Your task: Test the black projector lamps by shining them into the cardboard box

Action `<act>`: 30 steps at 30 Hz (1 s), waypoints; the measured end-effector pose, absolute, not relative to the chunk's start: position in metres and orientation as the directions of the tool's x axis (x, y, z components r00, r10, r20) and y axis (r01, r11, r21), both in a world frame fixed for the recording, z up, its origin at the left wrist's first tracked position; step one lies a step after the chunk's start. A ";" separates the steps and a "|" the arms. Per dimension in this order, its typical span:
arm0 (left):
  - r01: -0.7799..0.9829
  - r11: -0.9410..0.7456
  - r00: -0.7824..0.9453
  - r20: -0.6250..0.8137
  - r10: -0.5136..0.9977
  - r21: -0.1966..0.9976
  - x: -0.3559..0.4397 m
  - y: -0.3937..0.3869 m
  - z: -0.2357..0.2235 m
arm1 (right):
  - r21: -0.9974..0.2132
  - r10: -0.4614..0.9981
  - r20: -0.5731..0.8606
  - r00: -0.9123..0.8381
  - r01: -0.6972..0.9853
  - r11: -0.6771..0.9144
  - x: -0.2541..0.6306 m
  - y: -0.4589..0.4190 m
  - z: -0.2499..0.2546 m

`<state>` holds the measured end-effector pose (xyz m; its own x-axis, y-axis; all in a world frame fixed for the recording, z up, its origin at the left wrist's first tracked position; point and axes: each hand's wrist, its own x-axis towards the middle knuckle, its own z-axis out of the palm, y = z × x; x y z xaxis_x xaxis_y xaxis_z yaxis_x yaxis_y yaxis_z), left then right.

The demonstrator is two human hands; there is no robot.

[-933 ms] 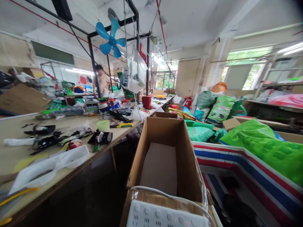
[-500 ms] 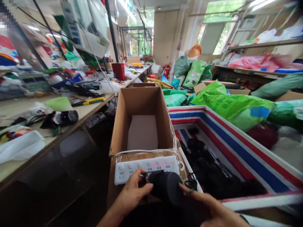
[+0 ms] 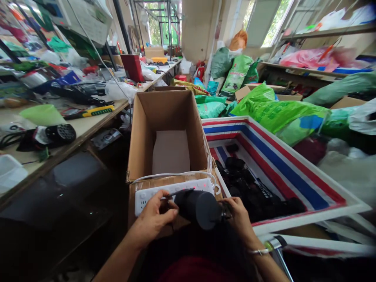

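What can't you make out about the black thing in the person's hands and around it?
- Black cylinder, head view: the left hand and right hand cover its ends, so what it is stays unclear.
- White power strip, head view: the hands and cylinder hide its lower part and some sockets.
- Black items in the striped bin, head view: too dark and tangled to identify.
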<state>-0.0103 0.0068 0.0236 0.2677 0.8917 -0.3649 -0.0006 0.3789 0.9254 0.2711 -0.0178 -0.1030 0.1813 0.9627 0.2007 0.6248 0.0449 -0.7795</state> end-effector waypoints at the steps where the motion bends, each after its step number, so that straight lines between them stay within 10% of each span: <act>1: -0.003 0.350 0.234 -0.340 0.911 0.937 -0.014 0.009 0.026 | -0.769 0.950 0.221 0.219 0.639 0.031 0.277 -0.015 -0.099; 12: -0.401 0.294 0.073 -0.290 0.954 0.867 -0.033 0.042 0.041 | -0.882 0.983 0.162 0.087 0.459 0.104 0.252 0.017 -0.019; 30: -0.511 0.295 0.061 -0.308 0.949 0.807 -0.032 0.058 0.013 | -0.844 0.980 0.199 0.011 0.510 0.165 0.222 0.033 -0.046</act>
